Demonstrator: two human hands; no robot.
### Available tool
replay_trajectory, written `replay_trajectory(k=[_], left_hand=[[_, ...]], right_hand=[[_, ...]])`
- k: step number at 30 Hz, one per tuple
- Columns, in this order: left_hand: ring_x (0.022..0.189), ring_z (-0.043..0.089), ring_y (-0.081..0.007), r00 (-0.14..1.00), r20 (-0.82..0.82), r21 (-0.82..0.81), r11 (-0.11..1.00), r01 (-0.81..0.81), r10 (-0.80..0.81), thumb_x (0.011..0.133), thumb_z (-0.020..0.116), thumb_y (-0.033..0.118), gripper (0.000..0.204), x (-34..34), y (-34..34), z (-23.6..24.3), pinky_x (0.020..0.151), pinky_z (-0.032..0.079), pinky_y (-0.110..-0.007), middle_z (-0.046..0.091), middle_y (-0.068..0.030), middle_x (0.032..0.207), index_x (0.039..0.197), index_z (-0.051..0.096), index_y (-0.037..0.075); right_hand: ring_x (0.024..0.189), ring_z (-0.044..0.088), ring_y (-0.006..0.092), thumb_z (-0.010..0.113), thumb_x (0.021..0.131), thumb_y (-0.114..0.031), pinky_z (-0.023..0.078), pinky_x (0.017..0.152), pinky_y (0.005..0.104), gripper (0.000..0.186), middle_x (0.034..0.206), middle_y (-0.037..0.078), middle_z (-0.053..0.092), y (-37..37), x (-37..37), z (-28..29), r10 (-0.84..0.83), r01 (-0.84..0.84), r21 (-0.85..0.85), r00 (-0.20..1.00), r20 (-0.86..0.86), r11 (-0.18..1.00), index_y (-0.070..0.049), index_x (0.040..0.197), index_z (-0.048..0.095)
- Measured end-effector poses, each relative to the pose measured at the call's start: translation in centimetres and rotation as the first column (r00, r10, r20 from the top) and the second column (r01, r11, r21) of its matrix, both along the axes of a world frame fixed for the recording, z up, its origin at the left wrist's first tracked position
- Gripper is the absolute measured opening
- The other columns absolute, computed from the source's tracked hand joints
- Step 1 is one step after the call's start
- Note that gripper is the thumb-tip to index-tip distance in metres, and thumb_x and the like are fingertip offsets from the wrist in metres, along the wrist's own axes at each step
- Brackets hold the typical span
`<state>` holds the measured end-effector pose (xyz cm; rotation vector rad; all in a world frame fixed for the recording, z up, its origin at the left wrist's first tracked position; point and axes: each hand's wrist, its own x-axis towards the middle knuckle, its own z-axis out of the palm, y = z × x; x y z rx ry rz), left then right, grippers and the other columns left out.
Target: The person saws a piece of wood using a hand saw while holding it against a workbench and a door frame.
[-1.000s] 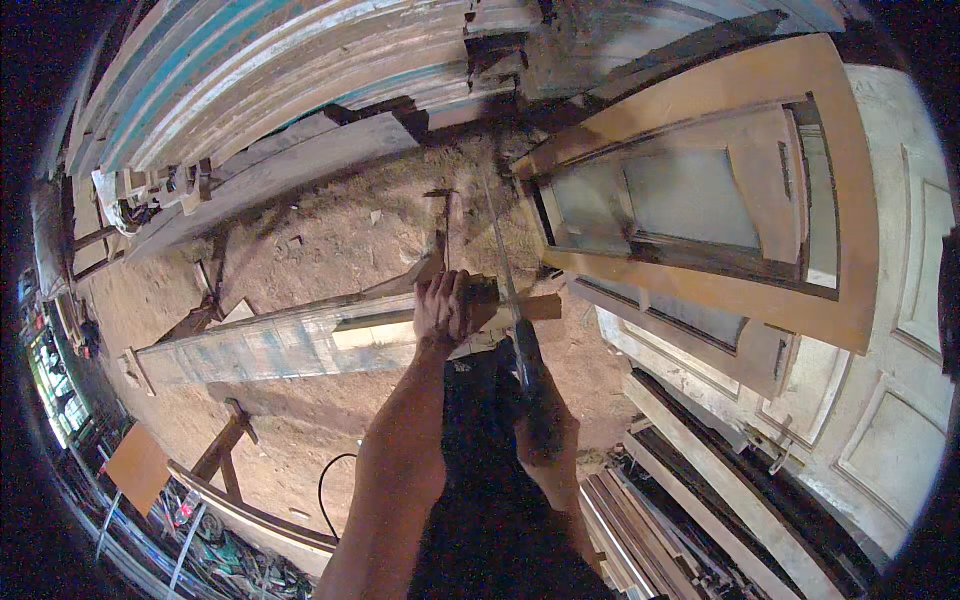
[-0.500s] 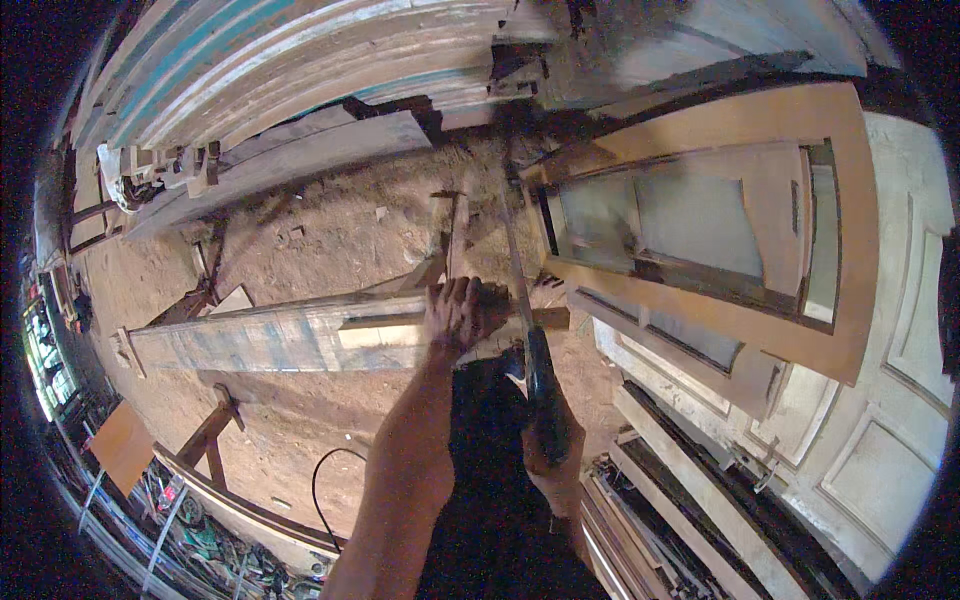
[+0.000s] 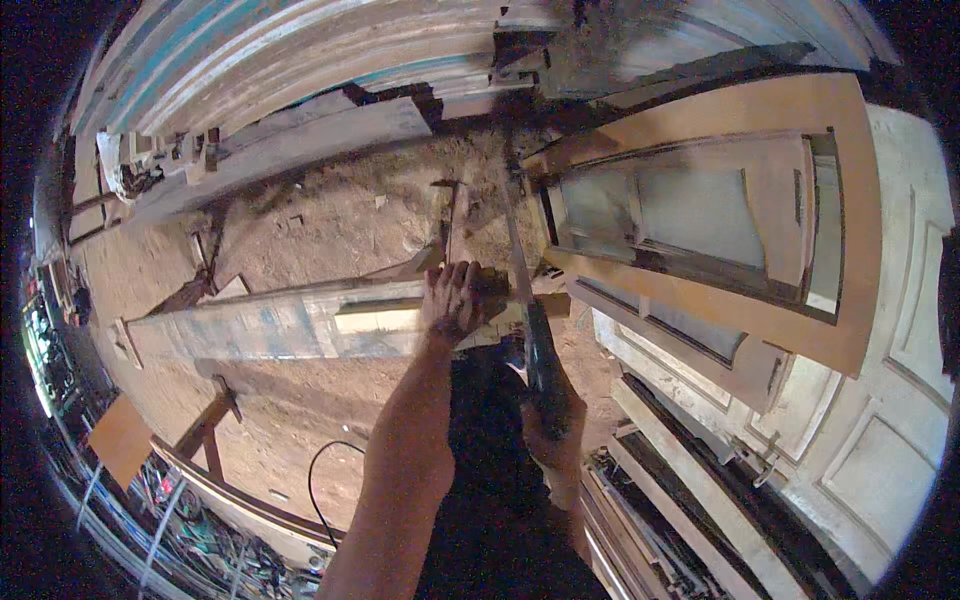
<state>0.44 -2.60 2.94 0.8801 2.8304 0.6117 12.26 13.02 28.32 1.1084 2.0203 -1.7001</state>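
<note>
My left hand (image 3: 452, 300) presses on a short pale wood strip (image 3: 378, 318), fingers curled over its far edge. The strip lies on top of a long weathered plank (image 3: 235, 332), near its right end. In my right hand (image 3: 555, 415) is the dark handle of a handsaw (image 3: 520, 262). Its narrow blade points away from me, just right of my left hand and beside the wood's end. The exact contact between blade and wood is hard to make out. Dark clothing hides part of the area between my forearms.
A wooden door frame with glass panels (image 3: 850, 250) leans at the right, by a white panelled door (image 3: 890, 470). Stacked boards (image 3: 300, 60) line the far side. Timber lengths (image 3: 690, 480) lie at the near right. A dark cable (image 3: 318, 480) curves over the dirt floor (image 3: 300, 400).
My right hand and the saw have moved a little forward, away from me. My left hand stays on the wood strip. The whole view has shifted slightly.
</note>
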Motion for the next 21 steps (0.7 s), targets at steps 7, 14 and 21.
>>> replay_trajectory(k=[7, 14, 21], left_hand=[[0.126, 0.053, -0.0346, 0.997, 0.073, 0.044, 0.999, -0.019, 0.016, 0.079, 0.069, 0.042, 0.076, 0.1, 1.0, 0.2, 0.11, 0.031, -0.062, 0.056, -0.0163, 0.136, 0.142, 0.05, 0.004], [0.128, 0.052, -0.0333, 0.999, 0.039, -0.153, 0.988, -0.027, 0.033, 0.077, 0.073, 0.05, 0.079, 0.7, -0.5, -1.1, 0.109, 0.033, -0.06, 0.057, -0.0141, 0.134, 0.14, 0.052, 0.006], [0.122, 0.057, -0.035, 0.975, 0.223, -0.103, 0.995, 0.001, 0.022, 0.074, 0.077, 0.05, 0.077, -1.4, 1.3, 1.6, 0.107, 0.035, -0.054, 0.062, -0.0165, 0.124, 0.131, 0.055, 0.004]], right_hand=[[0.114, 0.066, 0.0169, 0.069, 0.086, -0.004, 0.055, 0.082, 0.0291, 0.056, 0.136, 0.017, 0.062, -1.8, -0.1, 10.9, 0.164, -0.172, 0.266, 0.985, 0.052, 0.948, 0.002, 0.139, 0.053], [0.085, 0.067, 0.0153, 0.069, 0.086, -0.004, 0.054, 0.073, 0.0263, 0.058, 0.104, 0.01, 0.07, -0.9, 3.4, 1.0, 0.017, -0.014, 0.11, 0.999, -0.027, 0.994, 0.001, 0.141, 0.052], [0.073, 0.061, 0.0106, 0.069, 0.085, -0.003, 0.051, 0.067, 0.0264, 0.062, 0.092, 0.006, 0.07, -1.7, 5.2, 10.2, 0.022, -0.028, 0.066, 0.995, 0.097, 0.997, 0.0, 0.144, 0.051]])
